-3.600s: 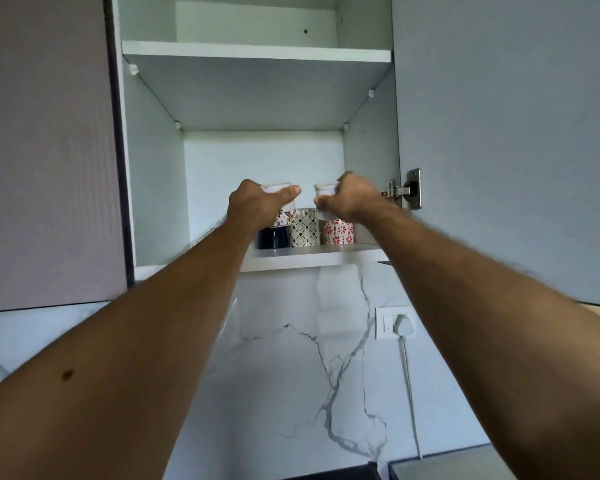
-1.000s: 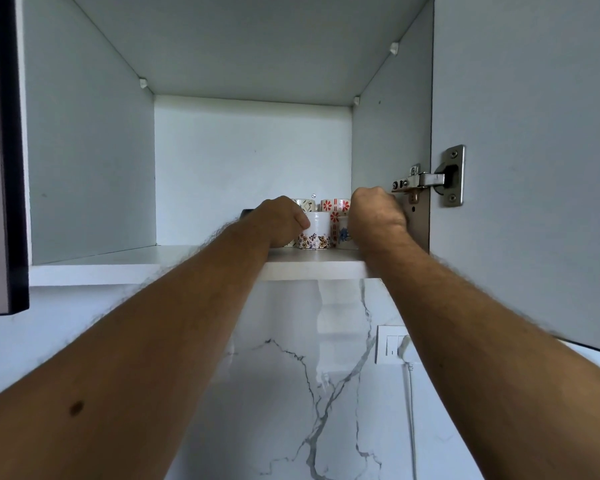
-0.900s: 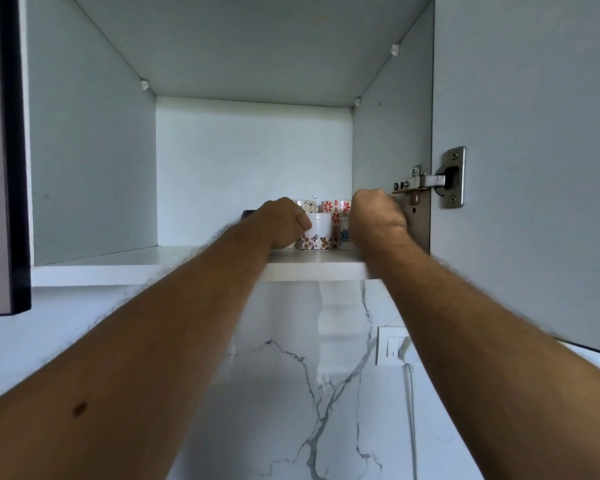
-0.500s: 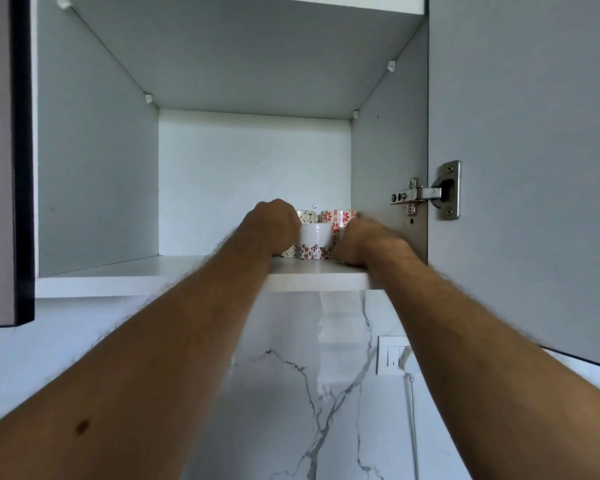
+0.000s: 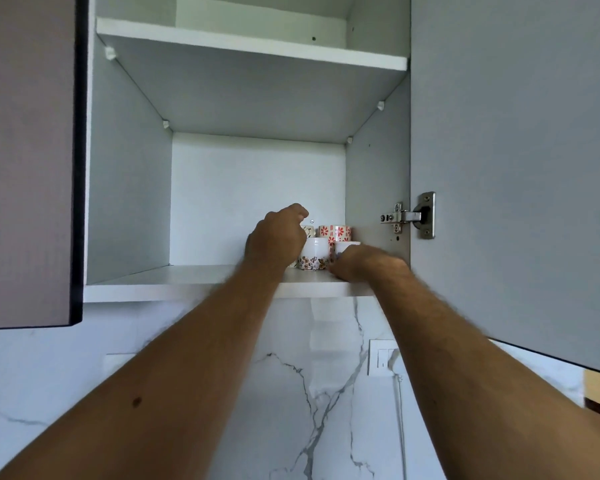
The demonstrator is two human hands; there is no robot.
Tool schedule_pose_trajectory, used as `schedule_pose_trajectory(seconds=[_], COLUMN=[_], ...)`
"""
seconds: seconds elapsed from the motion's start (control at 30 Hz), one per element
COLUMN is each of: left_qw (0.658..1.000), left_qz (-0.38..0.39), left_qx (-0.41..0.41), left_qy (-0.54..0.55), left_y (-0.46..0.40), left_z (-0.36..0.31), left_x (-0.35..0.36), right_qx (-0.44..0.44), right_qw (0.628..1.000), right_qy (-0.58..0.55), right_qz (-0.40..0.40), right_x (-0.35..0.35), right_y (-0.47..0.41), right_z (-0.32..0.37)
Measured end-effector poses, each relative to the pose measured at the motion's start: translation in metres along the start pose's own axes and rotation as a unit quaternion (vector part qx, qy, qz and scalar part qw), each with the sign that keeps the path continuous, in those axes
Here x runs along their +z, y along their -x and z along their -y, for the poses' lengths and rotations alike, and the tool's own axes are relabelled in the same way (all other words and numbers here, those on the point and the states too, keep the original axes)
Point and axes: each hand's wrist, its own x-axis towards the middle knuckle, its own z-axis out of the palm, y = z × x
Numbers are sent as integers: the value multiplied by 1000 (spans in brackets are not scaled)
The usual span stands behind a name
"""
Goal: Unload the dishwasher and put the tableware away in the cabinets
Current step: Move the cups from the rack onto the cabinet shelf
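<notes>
Several patterned cups stand at the right end of the lower shelf [image 5: 187, 282] of the open wall cabinet. A white cup with brown flowers [image 5: 313, 255] stands free at the front. My left hand [image 5: 277, 239] is raised just left of it with its back to me, so its curled fingers are hidden. My right hand [image 5: 364, 265] lies low on the shelf's front edge, in front of a white cup [image 5: 346, 244] whose rim shows above it. Behind stand a red-flowered cup [image 5: 334, 232] and another, partly hidden cup.
The cabinet door [image 5: 513, 168] hangs open on the right, its hinge [image 5: 409, 216] beside my right hand. A closed door [image 5: 25, 161] is on the left. The upper shelf [image 5: 250, 46] is above. A wall socket with a plug [image 5: 383, 356] sits on the marble wall below.
Both cups have come down onto the shelf. My right hand has sunk to the shelf edge and my left hand has lifted a little. The view has tilted up to show the upper shelf.
</notes>
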Motion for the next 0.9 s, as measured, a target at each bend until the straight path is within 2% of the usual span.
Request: schedule_pose_trajectory(seconds=[0.1,0.23,0.4,0.63,0.8,0.9], left_qw=[999,998,983,963,966,976], left_qz=[-2,4,-2,-59,-101,-96], left_qx=[26,15,81,156,134,129], left_qy=[-32,-60,-163,-210,-197,-148], left_y=[13,34,61,120,159,180], left_z=[-4,0,3,-6,-23,-34], left_x=[-15,-45,-89,-132,-165,-178], right_qx=[8,-3,-18,-4,11,22], right_qw=[999,992,989,980,973,968], right_qy=[-27,-41,20,93,128,128], right_qz=[-39,-118,-148,-173,-194,-214], right_x=[-9,-20,-41,-67,-81,-91], right_y=[27,62,110,182,236,273], right_z=[-1,-4,8,13,14,14])
